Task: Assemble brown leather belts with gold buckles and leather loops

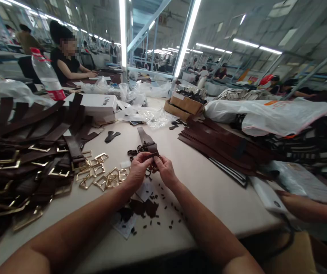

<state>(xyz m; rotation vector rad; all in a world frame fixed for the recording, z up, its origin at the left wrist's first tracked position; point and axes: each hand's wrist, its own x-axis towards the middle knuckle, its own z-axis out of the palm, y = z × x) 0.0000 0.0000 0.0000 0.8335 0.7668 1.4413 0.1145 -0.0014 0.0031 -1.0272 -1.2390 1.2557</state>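
Both hands meet over the middle of the table, pinching the near end of a dark brown leather strap (145,136). My left hand (139,167) has its fingers closed on the strap from the left. From the right, my right hand (165,169) grips the same end, its thumb and fingertips together. The strap's far end lies on the table, pointing away. Small dark loops (132,152) sit just beyond my left hand. Gold buckles (100,181) are scattered to the left. Below the hands lie small dark pieces (152,199) and a paper scrap (145,191).
Finished-looking straps with gold buckles (59,172) pile up at the left, near a bottle (47,74) and a white box (95,106). Long brown strips (220,142) lie at right, beside a white device (266,195) and another person's arm (312,207). A cardboard box (183,109) stands behind.
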